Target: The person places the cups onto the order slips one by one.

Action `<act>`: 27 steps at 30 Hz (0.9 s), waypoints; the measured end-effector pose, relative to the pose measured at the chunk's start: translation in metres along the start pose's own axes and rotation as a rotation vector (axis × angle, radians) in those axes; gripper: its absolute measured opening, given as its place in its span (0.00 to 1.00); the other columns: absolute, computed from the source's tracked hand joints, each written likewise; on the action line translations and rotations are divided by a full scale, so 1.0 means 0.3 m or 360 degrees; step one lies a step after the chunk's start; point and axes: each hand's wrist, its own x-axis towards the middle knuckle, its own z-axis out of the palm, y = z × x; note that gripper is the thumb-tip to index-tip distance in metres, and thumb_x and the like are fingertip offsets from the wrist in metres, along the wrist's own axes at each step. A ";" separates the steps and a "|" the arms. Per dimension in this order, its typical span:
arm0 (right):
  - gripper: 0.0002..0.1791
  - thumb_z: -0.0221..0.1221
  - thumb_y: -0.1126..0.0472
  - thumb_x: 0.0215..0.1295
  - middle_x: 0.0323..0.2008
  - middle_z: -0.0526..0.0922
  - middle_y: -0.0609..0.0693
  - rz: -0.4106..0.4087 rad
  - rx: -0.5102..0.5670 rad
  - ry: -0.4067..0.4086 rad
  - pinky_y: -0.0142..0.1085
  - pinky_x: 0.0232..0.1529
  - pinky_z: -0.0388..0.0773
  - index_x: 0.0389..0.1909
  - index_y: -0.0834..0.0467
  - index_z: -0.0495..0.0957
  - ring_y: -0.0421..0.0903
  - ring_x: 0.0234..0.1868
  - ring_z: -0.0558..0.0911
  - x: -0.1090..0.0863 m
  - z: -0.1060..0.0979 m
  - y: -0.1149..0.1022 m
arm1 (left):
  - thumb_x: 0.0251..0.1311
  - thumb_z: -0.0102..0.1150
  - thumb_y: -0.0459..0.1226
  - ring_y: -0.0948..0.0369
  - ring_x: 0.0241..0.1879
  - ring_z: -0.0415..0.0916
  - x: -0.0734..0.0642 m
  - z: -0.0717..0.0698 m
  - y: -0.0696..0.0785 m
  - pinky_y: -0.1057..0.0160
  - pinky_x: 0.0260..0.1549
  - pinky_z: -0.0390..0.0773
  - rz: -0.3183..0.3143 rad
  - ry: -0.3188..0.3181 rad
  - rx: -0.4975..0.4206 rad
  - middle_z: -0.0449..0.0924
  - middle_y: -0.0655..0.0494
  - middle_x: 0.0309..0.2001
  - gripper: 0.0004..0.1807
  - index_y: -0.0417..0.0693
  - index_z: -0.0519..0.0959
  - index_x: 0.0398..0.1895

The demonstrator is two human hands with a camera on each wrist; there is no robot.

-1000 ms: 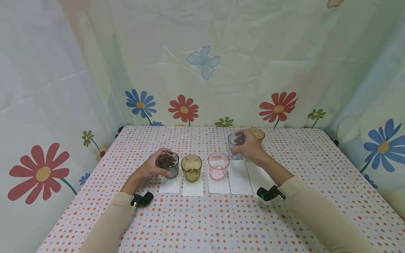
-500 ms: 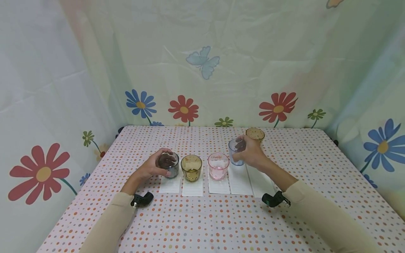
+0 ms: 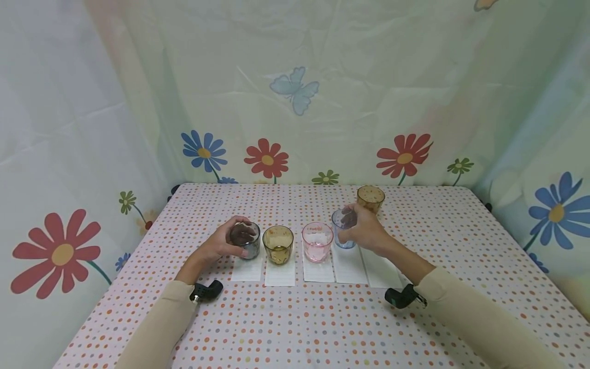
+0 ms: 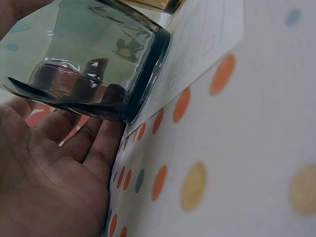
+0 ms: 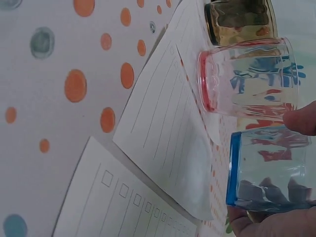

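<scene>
A smoky grey glass (image 3: 249, 248) stands on a lined paper slip (image 3: 246, 272) at the left of the row. My left hand (image 3: 214, 246) curls round it, thumb on the near side and fingers behind. My right hand (image 3: 369, 233) grips a clear blue glass (image 3: 338, 221) between thumb and fingers. In the right wrist view the blue glass (image 5: 269, 163) is upright beside the pink glass (image 5: 247, 79); whether its base touches the paper, I cannot tell. Between my hands stand an olive-amber glass (image 3: 278, 251) and the pink one, each on a slip.
Behind my right hand stands another amber glass (image 3: 371, 197). Two more paper slips (image 3: 351, 269) lie right of the pink glass, the outer one partly under my right forearm. A dotted cloth (image 3: 295, 328) covers the table, with a flowered curtain (image 3: 341, 102) behind.
My right hand has brought the blue glass nearer to me, from behind the slips to beside the pink glass. More of the back amber glass shows. The left hand keeps its place.
</scene>
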 end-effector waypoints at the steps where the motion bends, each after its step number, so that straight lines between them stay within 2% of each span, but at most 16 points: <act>1: 0.41 0.72 0.66 0.45 0.52 0.79 0.61 0.0005 -0.0004 -0.0003 0.44 0.50 0.81 0.63 0.64 0.68 0.57 0.52 0.78 -0.002 0.001 0.001 | 0.48 0.73 0.27 0.49 0.60 0.76 0.000 0.000 0.001 0.60 0.60 0.77 0.0000 -0.0001 -0.0003 0.70 0.28 0.62 0.46 0.35 0.59 0.71; 9: 0.43 0.73 0.67 0.43 0.52 0.78 0.62 0.0000 -0.0024 -0.0026 0.47 0.51 0.79 0.64 0.66 0.67 0.57 0.52 0.78 -0.021 0.008 0.010 | 0.49 0.73 0.27 0.48 0.60 0.76 0.001 -0.003 -0.001 0.61 0.59 0.77 0.0025 -0.0017 -0.0011 0.70 0.26 0.62 0.45 0.34 0.59 0.70; 14: 0.48 0.73 0.67 0.43 0.58 0.75 0.64 0.0000 -0.0044 -0.0033 0.53 0.59 0.75 0.69 0.66 0.64 0.59 0.58 0.75 -0.036 0.010 0.018 | 0.50 0.72 0.26 0.48 0.59 0.76 -0.001 -0.004 -0.006 0.62 0.57 0.78 0.0034 -0.0021 -0.0031 0.70 0.26 0.61 0.44 0.33 0.60 0.70; 17: 0.49 0.73 0.66 0.43 0.60 0.74 0.64 0.0010 -0.0059 -0.0038 0.54 0.59 0.74 0.69 0.66 0.63 0.60 0.58 0.74 -0.043 0.011 0.026 | 0.50 0.73 0.27 0.49 0.60 0.76 -0.002 -0.002 -0.003 0.62 0.57 0.78 0.0010 -0.0016 -0.0025 0.70 0.27 0.62 0.44 0.35 0.60 0.70; 22: 0.48 0.73 0.66 0.41 0.58 0.75 0.64 0.0004 -0.0058 -0.0047 0.53 0.58 0.74 0.67 0.66 0.65 0.59 0.58 0.74 -0.044 0.015 0.041 | 0.50 0.72 0.27 0.49 0.60 0.76 -0.006 -0.002 0.003 0.62 0.58 0.78 0.0002 -0.0012 -0.0028 0.70 0.27 0.63 0.45 0.35 0.59 0.71; 27: 0.45 0.73 0.68 0.40 0.54 0.78 0.62 -0.0017 -0.0036 -0.0062 0.48 0.55 0.76 0.65 0.67 0.66 0.56 0.54 0.77 -0.049 0.017 0.052 | 0.51 0.71 0.27 0.47 0.61 0.75 -0.006 -0.001 0.005 0.61 0.58 0.77 0.0005 -0.0018 -0.0028 0.69 0.27 0.63 0.45 0.35 0.58 0.71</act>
